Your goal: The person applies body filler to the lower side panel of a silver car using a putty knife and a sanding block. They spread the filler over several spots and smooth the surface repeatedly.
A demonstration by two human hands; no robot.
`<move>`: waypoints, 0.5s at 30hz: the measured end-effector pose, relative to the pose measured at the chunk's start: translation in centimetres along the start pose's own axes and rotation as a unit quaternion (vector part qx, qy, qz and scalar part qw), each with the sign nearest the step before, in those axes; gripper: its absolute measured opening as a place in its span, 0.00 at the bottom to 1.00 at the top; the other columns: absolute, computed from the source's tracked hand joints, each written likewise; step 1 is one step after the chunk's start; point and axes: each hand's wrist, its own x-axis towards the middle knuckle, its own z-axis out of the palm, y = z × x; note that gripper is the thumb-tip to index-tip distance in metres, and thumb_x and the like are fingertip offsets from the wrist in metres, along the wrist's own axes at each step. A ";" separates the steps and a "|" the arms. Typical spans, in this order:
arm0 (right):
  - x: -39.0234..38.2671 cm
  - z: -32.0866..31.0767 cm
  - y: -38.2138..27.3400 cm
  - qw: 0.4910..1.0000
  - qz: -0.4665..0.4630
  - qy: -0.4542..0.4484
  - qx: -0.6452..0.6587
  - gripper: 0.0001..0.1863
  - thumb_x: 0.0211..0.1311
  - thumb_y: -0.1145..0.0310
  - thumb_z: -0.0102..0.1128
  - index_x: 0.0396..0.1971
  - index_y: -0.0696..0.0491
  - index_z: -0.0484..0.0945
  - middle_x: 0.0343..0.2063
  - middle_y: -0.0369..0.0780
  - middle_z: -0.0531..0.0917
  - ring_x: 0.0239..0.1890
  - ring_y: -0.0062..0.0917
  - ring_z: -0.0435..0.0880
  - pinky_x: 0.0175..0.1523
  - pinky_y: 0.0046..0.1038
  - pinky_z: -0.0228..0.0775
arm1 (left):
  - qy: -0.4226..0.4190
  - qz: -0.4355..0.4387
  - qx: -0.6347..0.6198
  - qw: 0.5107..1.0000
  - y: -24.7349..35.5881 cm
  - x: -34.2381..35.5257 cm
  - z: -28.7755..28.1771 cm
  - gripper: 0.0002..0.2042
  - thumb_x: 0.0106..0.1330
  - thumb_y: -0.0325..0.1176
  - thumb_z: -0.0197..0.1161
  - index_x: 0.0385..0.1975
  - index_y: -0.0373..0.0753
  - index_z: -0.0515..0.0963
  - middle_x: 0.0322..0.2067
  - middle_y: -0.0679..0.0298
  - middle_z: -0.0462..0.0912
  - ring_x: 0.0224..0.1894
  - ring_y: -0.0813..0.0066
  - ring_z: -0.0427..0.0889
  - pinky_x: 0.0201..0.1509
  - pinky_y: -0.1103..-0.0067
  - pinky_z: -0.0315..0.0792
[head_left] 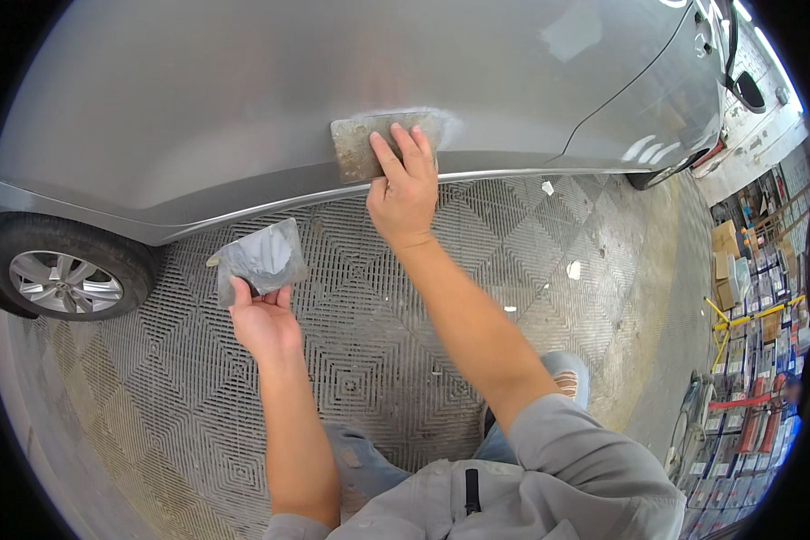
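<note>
My right hand [403, 200] presses a flat, stained metal putty spreader [355, 151] against the lower side of a grey car [261, 81]. Three fingertips lie spread over the spreader's face. Around its upper right edge, a pale smear [453, 126] shows on the paintwork. Lower and to the left, my left hand [270, 326] grips a second flat plate [234, 286] by its near edge, thumb on top. A lump of light grey putty [270, 250] is spread over that plate, which is held over the floor, apart from the car.
The car's wheel [66, 281] is at the left, and a bright trim strip [504, 171] runs along the sill. Below lies patterned grating floor [351, 387] with white scraps [573, 269]. Boxes [727, 256] and shelves of packaged goods [747, 423] line the right side.
</note>
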 end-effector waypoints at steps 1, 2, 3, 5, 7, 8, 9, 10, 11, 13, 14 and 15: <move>-0.5 0.2 0.1 1.000 -0.001 0.000 0.004 0.25 0.39 0.82 0.49 0.42 0.52 0.78 0.48 0.43 0.74 0.54 0.42 0.68 0.57 0.38 0.60 | -0.007 -0.004 0.000 1.000 -0.1 0.1 -0.1 0.16 0.67 0.39 0.49 0.48 0.35 0.66 0.43 0.59 0.72 0.43 0.66 0.74 0.51 0.67 0.69; -1.1 0.2 0.1 1.000 0.003 -0.006 0.006 0.25 0.39 0.82 0.49 0.43 0.52 0.78 0.48 0.43 0.73 0.55 0.43 0.67 0.57 0.38 0.60 | -0.012 -0.005 0.001 1.000 -0.2 0.1 -0.2 0.15 0.67 0.39 0.49 0.47 0.36 0.67 0.43 0.60 0.73 0.43 0.66 0.74 0.51 0.67 0.70; -1.7 0.1 0.0 1.000 0.005 -0.012 0.008 0.25 0.38 0.82 0.49 0.43 0.52 0.77 0.49 0.43 0.73 0.55 0.43 0.67 0.57 0.39 0.60 | -0.013 -0.007 -0.001 1.000 -0.3 0.2 -0.2 0.15 0.67 0.39 0.49 0.47 0.36 0.67 0.42 0.60 0.73 0.42 0.67 0.74 0.50 0.68 0.70; -2.9 -0.5 -0.3 0.999 0.017 -0.036 0.010 0.25 0.38 0.82 0.49 0.42 0.52 0.77 0.48 0.43 0.73 0.54 0.43 0.67 0.57 0.39 0.61 | -0.020 -0.013 0.000 1.000 -0.3 0.3 -0.3 0.15 0.67 0.39 0.50 0.46 0.36 0.67 0.41 0.60 0.73 0.42 0.67 0.74 0.49 0.68 0.70; -3.0 -1.0 -0.4 0.999 0.019 -0.038 0.012 0.25 0.38 0.83 0.49 0.42 0.52 0.78 0.48 0.43 0.74 0.54 0.43 0.67 0.57 0.39 0.61 | -0.018 -0.015 0.000 1.000 -0.3 0.3 -0.2 0.15 0.67 0.39 0.50 0.46 0.36 0.67 0.40 0.61 0.73 0.41 0.68 0.75 0.48 0.68 0.71; -2.7 -1.2 -0.3 0.999 0.015 -0.028 0.013 0.25 0.38 0.83 0.48 0.42 0.52 0.78 0.47 0.43 0.74 0.54 0.43 0.67 0.57 0.39 0.61 | -0.015 -0.014 0.000 1.000 -0.3 0.3 -0.2 0.15 0.67 0.39 0.50 0.46 0.36 0.67 0.40 0.61 0.73 0.40 0.68 0.75 0.48 0.68 0.71; -2.3 -1.3 -0.2 1.000 0.014 -0.018 0.016 0.25 0.38 0.83 0.48 0.42 0.52 0.78 0.47 0.43 0.74 0.54 0.43 0.67 0.57 0.39 0.61 | -0.011 -0.013 0.001 1.000 -0.3 0.2 -0.1 0.14 0.67 0.39 0.50 0.46 0.36 0.67 0.40 0.61 0.74 0.40 0.68 0.75 0.47 0.69 0.71; -1.6 -1.0 -0.1 1.000 0.011 -0.008 0.010 0.25 0.38 0.83 0.48 0.42 0.52 0.78 0.47 0.43 0.75 0.54 0.43 0.68 0.57 0.38 0.61 | -0.017 -0.013 0.000 1.000 -0.3 0.1 -0.1 0.14 0.67 0.39 0.50 0.46 0.36 0.67 0.40 0.61 0.74 0.40 0.69 0.75 0.47 0.69 0.71; -1.0 -0.7 0.1 1.000 0.005 0.008 0.009 0.25 0.38 0.83 0.49 0.42 0.51 0.78 0.47 0.42 0.75 0.54 0.43 0.68 0.56 0.39 0.61 | -0.023 -0.013 0.000 1.000 -0.3 0.0 0.0 0.14 0.67 0.39 0.50 0.46 0.36 0.67 0.40 0.61 0.74 0.39 0.69 0.75 0.47 0.69 0.72; -0.2 -0.1 0.5 1.000 0.006 0.007 -0.012 0.25 0.39 0.82 0.52 0.42 0.49 0.78 0.48 0.41 0.74 0.54 0.42 0.67 0.53 0.40 0.61 | -0.029 -0.012 0.003 0.999 -0.3 -0.1 0.0 0.14 0.67 0.39 0.50 0.46 0.37 0.67 0.40 0.61 0.74 0.39 0.69 0.75 0.47 0.69 0.72; -0.2 0.2 0.5 1.000 0.007 0.008 -0.019 0.25 0.39 0.82 0.51 0.42 0.49 0.78 0.48 0.41 0.74 0.54 0.42 0.67 0.53 0.39 0.62 | -0.028 -0.010 0.004 1.000 -0.3 -0.2 0.1 0.14 0.67 0.39 0.50 0.46 0.37 0.67 0.40 0.61 0.74 0.40 0.69 0.75 0.47 0.69 0.72; -0.5 0.3 0.5 1.000 0.000 0.014 -0.006 0.25 0.39 0.82 0.50 0.42 0.49 0.78 0.48 0.41 0.74 0.54 0.42 0.67 0.54 0.39 0.62 | -0.024 -0.007 0.003 1.000 -0.3 -0.2 0.1 0.14 0.67 0.38 0.50 0.46 0.37 0.67 0.40 0.60 0.74 0.40 0.68 0.75 0.46 0.69 0.72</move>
